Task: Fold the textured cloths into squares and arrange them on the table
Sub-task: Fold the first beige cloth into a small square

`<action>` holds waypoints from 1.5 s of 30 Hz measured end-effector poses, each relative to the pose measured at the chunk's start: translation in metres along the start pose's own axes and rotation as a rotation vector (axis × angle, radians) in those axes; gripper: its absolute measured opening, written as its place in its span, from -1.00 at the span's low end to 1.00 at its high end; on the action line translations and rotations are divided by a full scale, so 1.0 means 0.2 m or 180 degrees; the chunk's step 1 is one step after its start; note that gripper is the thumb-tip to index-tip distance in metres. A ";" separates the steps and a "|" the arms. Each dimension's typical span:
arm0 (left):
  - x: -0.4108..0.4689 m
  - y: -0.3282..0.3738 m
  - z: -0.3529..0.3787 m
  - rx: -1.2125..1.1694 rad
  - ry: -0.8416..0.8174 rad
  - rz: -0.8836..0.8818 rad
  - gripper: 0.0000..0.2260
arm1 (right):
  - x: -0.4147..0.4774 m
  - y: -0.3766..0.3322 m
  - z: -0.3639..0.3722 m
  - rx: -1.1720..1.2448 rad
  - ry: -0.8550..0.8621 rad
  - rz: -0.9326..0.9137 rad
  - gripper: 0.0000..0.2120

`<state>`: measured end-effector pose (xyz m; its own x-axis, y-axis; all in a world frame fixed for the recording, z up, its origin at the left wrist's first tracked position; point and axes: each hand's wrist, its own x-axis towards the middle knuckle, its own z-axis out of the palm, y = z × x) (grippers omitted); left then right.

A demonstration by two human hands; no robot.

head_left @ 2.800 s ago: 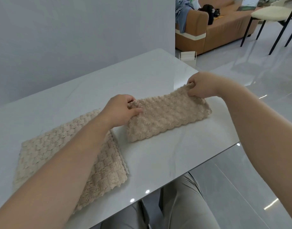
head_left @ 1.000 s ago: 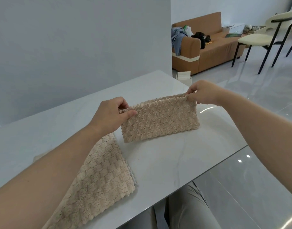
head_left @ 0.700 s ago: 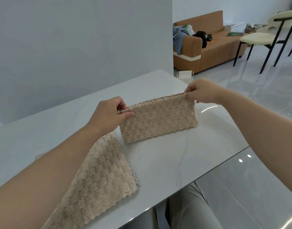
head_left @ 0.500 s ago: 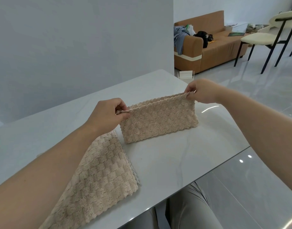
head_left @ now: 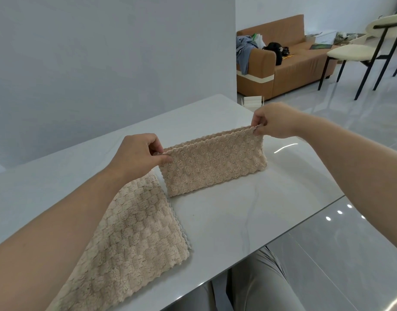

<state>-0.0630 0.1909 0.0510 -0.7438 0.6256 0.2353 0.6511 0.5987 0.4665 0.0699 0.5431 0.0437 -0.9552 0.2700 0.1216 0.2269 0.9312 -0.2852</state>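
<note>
A beige, bumpy-textured plush cloth folded into a long rectangle [head_left: 213,164] stands on edge near the middle of the white marble-look table [head_left: 238,225], its lower fold touching the tabletop and its scalloped upper edge stretched taut between two hands. The left hand [head_left: 137,156], at the cloth's 9 o'clock end, pinches the upper corner between thumb and curled fingers; the right hand [head_left: 274,120], at its 2 o'clock end, pinches the opposite upper corner the same way. The hands are well apart, the cloth's whole length between them. At 7 o'clock from the held cloth a second beige textured cloth with a zigzag hem [head_left: 134,239] lies flat on the table, partly hidden under the left arm [head_left: 58,232], its far corner just beside the held cloth's lower left corner; whether they touch cannot be told. At 6 o'clock in the view, below the table's near edge, the person's grey-trousered legs [head_left: 260,286] show. Past the table's far corner, at 1 o'clock, a small white box [head_left: 252,101] sits on the glossy grey floor [head_left: 327,254], and further off a tan sofa with a white stripe [head_left: 289,70] carries blue clothing [head_left: 243,52] and a black bag [head_left: 274,48]. At 2 o'clock stands a cream-seated chair on black metal legs [head_left: 359,51]. A plain grey wall [head_left: 103,63] fills the view from 9 to 12 o'clock.
</note>
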 end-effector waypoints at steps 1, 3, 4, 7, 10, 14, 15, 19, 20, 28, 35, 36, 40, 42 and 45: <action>0.00 0.00 0.00 -0.0020 0.0001 -0.0034 -0.75 | 0.00 0.00 0.00 -0.0007 -0.0016 0.0004 -0.90; 0.01 -0.01 0.00 -0.0079 0.0007 -0.0063 -0.75 | 0.00 0.00 -0.01 -0.0020 -0.0061 0.0025 -0.90; 0.01 -0.01 0.00 -0.0114 0.0006 -0.0053 -0.75 | 0.00 0.00 -0.01 -0.0022 -0.0083 0.0037 -0.90; 0.02 -0.01 0.00 -0.0147 -0.0091 -0.0034 -0.76 | 0.00 -0.01 -0.02 0.0073 -0.0109 0.0083 -0.87; 0.02 0.00 -0.01 -0.0042 -0.0159 -0.0052 -0.84 | 0.00 -0.01 -0.04 0.0265 -0.0238 0.0068 -0.77; 0.02 0.00 0.00 -0.0025 -0.0221 -0.0111 -0.93 | 0.00 -0.01 -0.07 0.0423 -0.0446 -0.0011 -0.77; 0.02 0.00 0.00 -0.0027 -0.0215 -0.0132 -0.92 | -0.01 -0.01 -0.08 0.0459 -0.0455 0.0010 -0.82; 0.03 -0.01 0.00 -0.0142 -0.0275 -0.0264 -0.93 | -0.02 -0.02 -0.08 0.0640 -0.0505 0.0057 -0.91; 0.04 -0.01 0.01 -0.0167 -0.0295 -0.0290 -0.93 | -0.02 -0.02 -0.08 0.0668 -0.0512 0.0074 -0.91; 0.05 -0.02 0.04 -0.0857 -0.0418 -0.0588 -0.90 | -0.02 -0.02 -0.04 0.1097 -0.0590 0.0233 -0.93; 0.06 0.00 0.04 -0.0946 -0.0239 -0.0609 -0.91 | -0.02 -0.04 -0.08 0.1241 -0.0411 0.0211 -0.86; 0.06 0.00 0.04 -0.1000 -0.0233 -0.0616 -0.90 | -0.02 -0.04 -0.08 0.1242 -0.0409 0.0237 -0.87; 0.05 0.02 0.04 -0.1283 -0.0272 -0.0702 -0.84 | -0.01 -0.03 -0.09 0.1402 -0.0313 0.0323 -0.93; 0.05 0.02 0.06 -0.1186 -0.0282 -0.0740 -0.85 | -0.01 -0.03 -0.09 0.1516 -0.0278 0.0337 -0.95; 0.07 0.02 0.08 -0.0889 -0.0229 -0.0801 -0.82 | 0.01 -0.04 -0.07 0.1616 -0.0405 0.0564 -0.94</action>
<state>-0.0683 0.2095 0.0415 -0.8562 0.5160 0.0280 0.3760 0.5849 0.7187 0.0685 0.5402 0.0592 -0.9333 0.3507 -0.0768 0.2961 0.6307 -0.7173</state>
